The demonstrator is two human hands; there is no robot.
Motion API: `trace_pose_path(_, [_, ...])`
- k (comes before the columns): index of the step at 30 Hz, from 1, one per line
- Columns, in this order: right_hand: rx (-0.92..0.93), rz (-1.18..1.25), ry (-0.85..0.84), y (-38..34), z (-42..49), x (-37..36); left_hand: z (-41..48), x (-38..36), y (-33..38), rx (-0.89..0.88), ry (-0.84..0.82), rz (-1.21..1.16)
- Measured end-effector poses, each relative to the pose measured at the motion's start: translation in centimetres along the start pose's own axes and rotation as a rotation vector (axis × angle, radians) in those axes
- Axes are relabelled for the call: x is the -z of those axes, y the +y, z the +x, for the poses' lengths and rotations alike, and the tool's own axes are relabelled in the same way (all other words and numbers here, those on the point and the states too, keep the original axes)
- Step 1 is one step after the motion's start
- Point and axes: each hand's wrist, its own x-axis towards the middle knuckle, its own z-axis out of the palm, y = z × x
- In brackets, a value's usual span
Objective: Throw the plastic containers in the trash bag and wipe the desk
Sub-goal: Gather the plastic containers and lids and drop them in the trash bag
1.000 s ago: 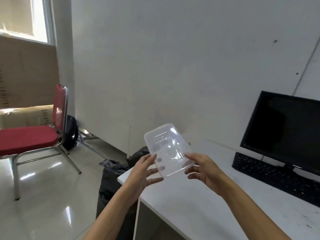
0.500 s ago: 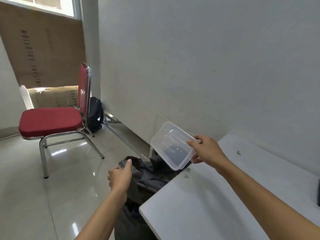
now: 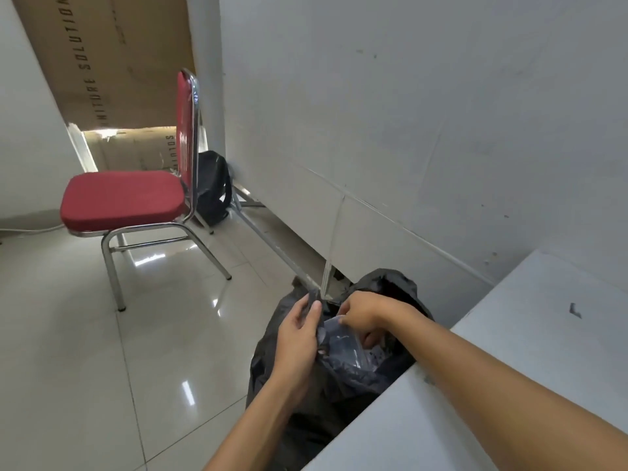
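A black trash bag (image 3: 343, 392) stands on the floor against the left end of the white desk (image 3: 509, 351). My left hand (image 3: 299, 334) pinches the bag's near rim and holds the mouth apart. My right hand (image 3: 367, 314) reaches into the mouth, its fingers on a clear plastic container (image 3: 343, 345) that sits tilted inside the bag. The container's lower part is hidden by bag folds, and something pale lies under it.
A red padded chair (image 3: 122, 198) with chrome legs stands on the glossy tile floor to the left. A black backpack (image 3: 212, 186) leans by the wall behind it. Cardboard boxes (image 3: 112, 62) fill the far corner. A small dark mark (image 3: 575, 310) is on the desk.
My right hand carried the container from above the desk edge down into the bag. My left hand let go of the container and took the bag's rim. The view swung left and down.
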Motion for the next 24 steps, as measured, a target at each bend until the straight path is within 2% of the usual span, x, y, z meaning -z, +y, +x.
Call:
trace_pose_path(5, [-0.012, -0.291, -0.103, -0.2, -0.7, -1.0, -1.7, -0.7, 1.8, -0.055, -0.055, -0.197])
trace_pose_path(8, [-0.014, -0.329, -0.055, 0.3, -2.0, -0.7, -2.9, -0.8, 3.2, -0.066, -0.081, -0.187])
trace_pose_path(12, [0.073, -0.116, 0.16, 0.3, -4.6, 1.1, -4.7, -0.4, 4.1, 0.013, -0.152, -0.036])
trace_pose_path(16, [0.207, 0.182, 0.356, 1.8, -8.9, 2.3, -7.4, -0.6, 5.8, 0.133, -0.127, 0.141])
trace_pose_path(20, [0.262, 0.462, 0.487, 4.9, -15.9, 2.3, -11.1, -1.6, 8.4, 0.058, -0.088, 0.308])
trace_pose_path(24, [0.254, 0.69, 0.571, 8.6, -23.3, 0.9, -15.1, -3.3, 10.5, -0.085, -0.061, 0.345])
